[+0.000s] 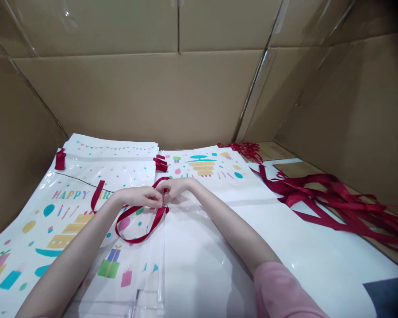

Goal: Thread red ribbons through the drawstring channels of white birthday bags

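Note:
A dark red ribbon (137, 240) hangs in a loop over the edge of a printed white gift bag (96, 240) with cake, balloon and present pictures and "HAPPY" lettering. My left hand (142, 196) is closed, its fingertips pinching at the ribbon near the bag's right edge. Right beside it, my right hand (175, 187) is curled with fingers pressed on the same ribbon. The two hands nearly touch, and the exact spot between the fingertips is hidden. A thin dark rod or cord (76, 179) runs across the bag toward my left hand. A short ribbon end (97, 194) lies behind my left wrist.
Long loose red ribbons (325, 194) lie in a heap at the right. Knotted thin red cords (248, 150) sit at the back. Another printed white sheet or bag (202, 165) lies behind my right hand. Cardboard walls (135, 97) enclose the back and sides.

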`<state>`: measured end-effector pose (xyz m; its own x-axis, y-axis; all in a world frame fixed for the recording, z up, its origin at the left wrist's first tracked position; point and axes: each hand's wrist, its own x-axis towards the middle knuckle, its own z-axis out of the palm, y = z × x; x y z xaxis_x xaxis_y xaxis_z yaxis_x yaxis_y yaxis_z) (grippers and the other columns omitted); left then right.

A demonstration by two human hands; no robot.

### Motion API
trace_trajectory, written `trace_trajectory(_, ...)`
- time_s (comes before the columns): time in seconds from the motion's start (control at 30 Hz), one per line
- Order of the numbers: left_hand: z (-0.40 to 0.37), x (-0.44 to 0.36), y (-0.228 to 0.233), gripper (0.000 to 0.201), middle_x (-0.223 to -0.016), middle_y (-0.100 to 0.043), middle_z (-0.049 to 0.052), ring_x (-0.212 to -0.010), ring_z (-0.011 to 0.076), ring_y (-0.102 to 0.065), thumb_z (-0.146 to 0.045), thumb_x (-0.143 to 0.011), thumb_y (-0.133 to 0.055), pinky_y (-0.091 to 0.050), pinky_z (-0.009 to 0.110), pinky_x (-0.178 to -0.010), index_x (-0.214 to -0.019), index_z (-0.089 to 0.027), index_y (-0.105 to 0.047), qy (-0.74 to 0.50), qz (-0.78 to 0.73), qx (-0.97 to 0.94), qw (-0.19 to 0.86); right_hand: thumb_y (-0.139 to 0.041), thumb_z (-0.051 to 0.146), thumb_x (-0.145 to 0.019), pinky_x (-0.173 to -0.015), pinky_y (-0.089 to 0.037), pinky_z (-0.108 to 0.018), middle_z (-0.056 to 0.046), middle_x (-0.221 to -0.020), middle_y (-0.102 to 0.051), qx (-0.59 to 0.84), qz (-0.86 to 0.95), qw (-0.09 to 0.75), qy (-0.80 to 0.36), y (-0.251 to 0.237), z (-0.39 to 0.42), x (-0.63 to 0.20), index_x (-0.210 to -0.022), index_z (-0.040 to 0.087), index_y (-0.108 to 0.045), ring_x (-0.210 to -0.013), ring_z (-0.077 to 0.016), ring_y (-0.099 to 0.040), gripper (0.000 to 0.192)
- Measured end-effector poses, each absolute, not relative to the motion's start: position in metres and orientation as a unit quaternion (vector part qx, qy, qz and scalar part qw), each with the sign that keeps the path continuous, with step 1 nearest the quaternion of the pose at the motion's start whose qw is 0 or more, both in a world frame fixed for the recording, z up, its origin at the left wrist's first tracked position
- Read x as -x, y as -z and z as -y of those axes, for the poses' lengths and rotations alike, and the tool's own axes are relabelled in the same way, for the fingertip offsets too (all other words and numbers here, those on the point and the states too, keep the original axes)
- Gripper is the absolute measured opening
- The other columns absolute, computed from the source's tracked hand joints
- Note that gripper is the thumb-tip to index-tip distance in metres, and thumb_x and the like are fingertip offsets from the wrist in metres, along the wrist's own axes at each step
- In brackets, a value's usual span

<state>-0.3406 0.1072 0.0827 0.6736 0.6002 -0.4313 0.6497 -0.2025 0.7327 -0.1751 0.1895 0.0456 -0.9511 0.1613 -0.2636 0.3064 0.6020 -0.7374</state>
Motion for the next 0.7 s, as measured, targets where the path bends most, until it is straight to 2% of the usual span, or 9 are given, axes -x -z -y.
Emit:
trace_trajectory(0.07, -0.106, 0.34, -0.083, 0.027, -0.078, -0.059, 0.0, -0.072, 0.0132, -0.052, -0.041, -0.085, -0.051, -0.038, 0.022, -0.065, -0.076, -0.017, -0.058, -0.007, -0.425, -0.782, 0.456, -0.058, 0.018, -0.072, -0.06, -0.043, -0.019, -0.003, -0.096, -0.062, -0.141, -0.901, 0.028, 0.41, -0.053, -0.193, 0.167, -0.098, 0.015, -0.062, -0.074, -0.0108, -0.055, 0.027)
trace_trajectory(0.13, -0.106, 0.339, -0.082, 0.027, -0.095, -0.064, 0.002, -0.091, 0.0173, -0.056, -0.043, -0.086, -0.051, -0.04, 0.022, -0.076, -0.08, -0.018, -0.06, -0.031, -0.427, -0.78, 0.457, -0.056, 0.021, -0.077, -0.06, -0.043, -0.019, -0.005, -0.104, -0.062, -0.18, -0.903, -0.021, 0.39, -0.065, -0.195, 0.152, -0.102, 0.016, -0.062, -0.077, -0.0117, -0.056, 0.026)
trace_trajectory(0.23, -0.106, 0.336, -0.079, 0.027, -0.116, -0.062, 0.005, -0.12, 0.0227, -0.048, -0.044, -0.085, -0.053, -0.038, 0.024, -0.09, -0.076, -0.019, -0.057, -0.032, -0.419, -0.762, 0.493, -0.049, 0.03, -0.086, -0.054, -0.044, -0.018, -0.006, -0.104, -0.063, -0.265, -0.879, -0.074, 0.39, -0.083, -0.197, 0.111, -0.106, 0.019, -0.06, -0.076, -0.0121, -0.057, 0.026)
trace_trajectory(0.4, -0.107, 0.335, -0.073, 0.032, -0.109, -0.067, 0.003, -0.131, 0.0246, -0.04, -0.047, -0.084, -0.054, -0.036, 0.027, -0.095, -0.068, -0.02, -0.05, -0.02, -0.428, -0.733, 0.529, -0.049, 0.033, -0.088, -0.05, -0.042, -0.019, -0.009, -0.091, -0.064, -0.503, -0.798, -0.067, 0.324, -0.093, -0.202, -0.004, -0.095, 0.015, -0.06, -0.061, -0.0102, -0.054, 0.022)
trace_trajectory(0.5, -0.108, 0.335, -0.073, 0.035, -0.109, -0.066, 0.001, -0.132, 0.0244, -0.039, -0.05, -0.085, -0.053, -0.035, 0.026, -0.097, -0.066, -0.02, -0.047, -0.018, -0.432, -0.723, 0.539, -0.054, 0.032, -0.084, -0.049, -0.043, -0.022, -0.009, -0.094, -0.063, -0.631, -0.706, -0.046, 0.317, -0.084, -0.199, -0.082, -0.088, 0.015, -0.061, -0.054, -0.0083, -0.05, 0.019)
trace_trajectory(0.57, -0.108, 0.335, -0.074, 0.039, -0.104, -0.067, 0.001, -0.132, 0.0256, -0.039, -0.053, -0.084, -0.051, -0.036, 0.025, -0.096, -0.064, -0.02, -0.046, -0.012, -0.434, -0.727, 0.531, -0.054, 0.034, -0.083, -0.048, -0.043, -0.024, -0.01, -0.094, -0.063, -0.681, -0.644, -0.031, 0.347, -0.075, -0.192, -0.128, -0.085, 0.015, -0.061, -0.049, -0.0081, -0.048, 0.02)
trace_trajectory(0.7, -0.108, 0.334, -0.076, 0.044, -0.087, -0.066, 0.003, -0.128, 0.0275, -0.043, -0.059, -0.084, -0.046, -0.039, 0.026, -0.092, -0.063, -0.021, -0.047, 0.014, -0.444, -0.759, 0.475, -0.057, 0.04, -0.079, -0.051, -0.047, -0.028, -0.013, -0.093, -0.065, -0.731, -0.578, -0.03, 0.362, -0.057, -0.176, -0.184, -0.087, 0.016, -0.062, -0.054, -0.013, -0.057, 0.026)
